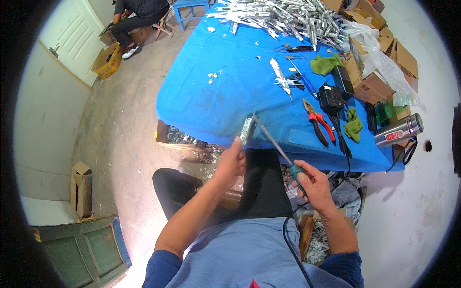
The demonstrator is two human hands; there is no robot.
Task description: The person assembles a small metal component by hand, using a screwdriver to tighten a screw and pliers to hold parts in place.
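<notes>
My left hand (234, 161) is closed round the lower end of a small silvery metal part (247, 129), held upright at the table's near edge. In my right hand (314, 185) is a screwdriver (274, 143) with a teal handle and a long metal shaft. Its shaft slants up and left, and the tip is at the top of the metal part; whether they touch I cannot tell. Red-handled pliers (318, 122) lie on the blue-covered table (216, 103) to the right. Beyond them are a blue-handled screwdriver (307, 84) and a long silvery piece (280, 77).
A heap of silvery metal pieces (288, 19) covers the table's far end. On the right are a black power adapter (331, 98), green cloths (353, 126), a steel flask (399, 130) and cardboard boxes (374, 86). A black cord (294, 249) crosses my lap. Another person (139, 19) sits far left.
</notes>
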